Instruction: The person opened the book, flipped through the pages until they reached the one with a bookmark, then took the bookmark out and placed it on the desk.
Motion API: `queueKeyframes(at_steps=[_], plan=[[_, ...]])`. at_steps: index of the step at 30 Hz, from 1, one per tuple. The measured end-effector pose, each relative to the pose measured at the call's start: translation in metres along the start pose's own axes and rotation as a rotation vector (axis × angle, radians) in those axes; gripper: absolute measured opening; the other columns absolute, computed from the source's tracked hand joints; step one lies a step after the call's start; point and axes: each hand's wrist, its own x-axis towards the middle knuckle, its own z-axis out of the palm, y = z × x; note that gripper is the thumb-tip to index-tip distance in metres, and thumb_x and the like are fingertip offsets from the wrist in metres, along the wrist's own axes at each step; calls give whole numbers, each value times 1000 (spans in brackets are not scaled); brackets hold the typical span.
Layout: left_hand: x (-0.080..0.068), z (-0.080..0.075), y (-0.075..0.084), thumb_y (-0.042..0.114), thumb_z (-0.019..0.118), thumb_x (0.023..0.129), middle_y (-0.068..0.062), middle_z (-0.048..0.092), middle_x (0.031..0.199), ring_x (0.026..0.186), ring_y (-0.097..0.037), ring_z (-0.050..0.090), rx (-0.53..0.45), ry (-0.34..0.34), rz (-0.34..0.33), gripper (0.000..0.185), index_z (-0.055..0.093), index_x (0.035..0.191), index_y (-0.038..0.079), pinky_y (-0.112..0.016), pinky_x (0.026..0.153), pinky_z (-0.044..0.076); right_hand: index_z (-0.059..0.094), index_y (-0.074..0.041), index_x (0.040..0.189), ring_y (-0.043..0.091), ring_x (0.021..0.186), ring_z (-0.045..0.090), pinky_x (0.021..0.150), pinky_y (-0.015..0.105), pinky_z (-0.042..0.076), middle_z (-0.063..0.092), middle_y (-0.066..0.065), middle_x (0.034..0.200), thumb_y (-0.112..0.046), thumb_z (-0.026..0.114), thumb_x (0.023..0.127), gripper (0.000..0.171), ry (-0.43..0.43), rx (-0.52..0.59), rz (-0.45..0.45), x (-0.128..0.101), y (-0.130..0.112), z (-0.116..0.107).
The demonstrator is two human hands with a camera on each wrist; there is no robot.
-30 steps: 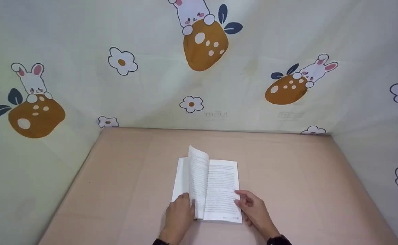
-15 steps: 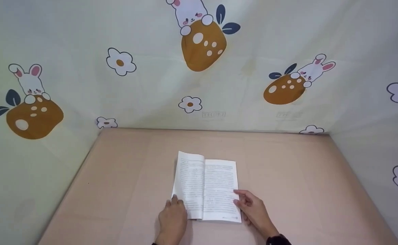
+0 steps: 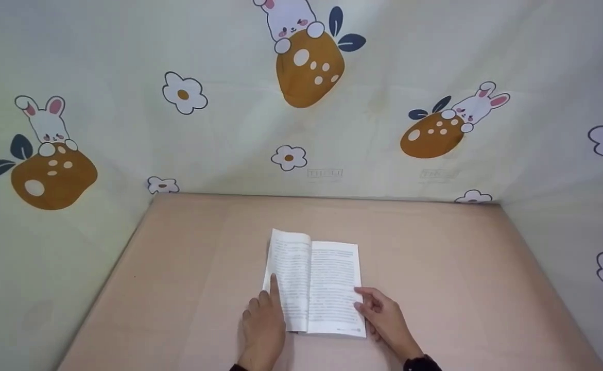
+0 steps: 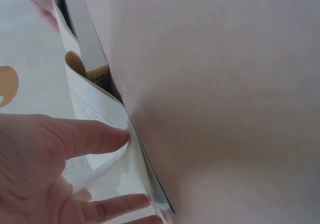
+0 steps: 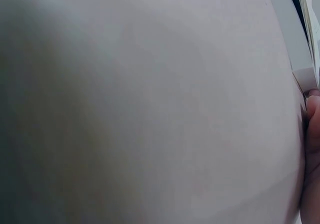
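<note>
An open book (image 3: 333,286) with printed pages lies at the front middle of the table. My left hand (image 3: 264,327) rests on the left page, its index finger stretched up along the outer edge. In the left wrist view, the thumb of the left hand (image 4: 40,159) touches the curved page (image 4: 97,104) and the other visible fingers are fairly straight. My right hand (image 3: 389,319) pinches the right edge of the book low down, thumb and index finger at the page margin. Only a sliver of the right hand (image 5: 313,129) shows in the right wrist view.
The pinkish-beige table top (image 3: 461,273) spreads around the book. Pale cloth walls (image 3: 229,139) with rabbit, fruit and flower prints enclose it at the back and both sides.
The raised left leaf has come down to the left and now lies over that side. My left hand shifted left with it, then stretched its index finger up the page. The right hand stayed put.
</note>
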Motion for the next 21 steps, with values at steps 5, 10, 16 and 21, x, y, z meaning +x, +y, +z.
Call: queueKeyframes(at_steps=[5, 10, 16, 21], plan=[[3, 2, 3, -13, 55, 80, -27, 31, 145, 132, -44, 32, -46, -46, 32, 74, 29, 145, 11, -57, 99, 38, 60, -11, 121, 5, 38, 41, 34, 18, 36, 49, -1, 66, -35, 68, 83, 45, 15, -1, 4, 0, 0, 0], [4, 4, 5, -12, 57, 77, -10, 22, 154, 139, -39, 21, -69, -134, 242, 84, 26, 147, 23, -56, 107, 28, 61, -12, 119, 5, 39, 40, 34, 17, 35, 49, -1, 67, -30, 68, 83, 41, 25, 9, 26, 1, 0, 2], [2, 5, 10, -4, 64, 75, 0, 30, 152, 139, -35, 27, -24, -165, 477, 75, 43, 139, 29, -50, 106, 34, 60, -12, 120, 5, 38, 40, 34, 18, 35, 49, -2, 66, -30, 68, 84, 42, 18, 12, 10, 1, -1, 2], [5, 10, 18, 1, 63, 78, -3, 45, 143, 134, -37, 34, -46, -113, 459, 56, 58, 127, 27, -50, 98, 43, 60, -11, 120, 5, 38, 41, 34, 19, 35, 48, -2, 65, -31, 68, 83, 43, 16, 17, 9, 0, -2, 1]])
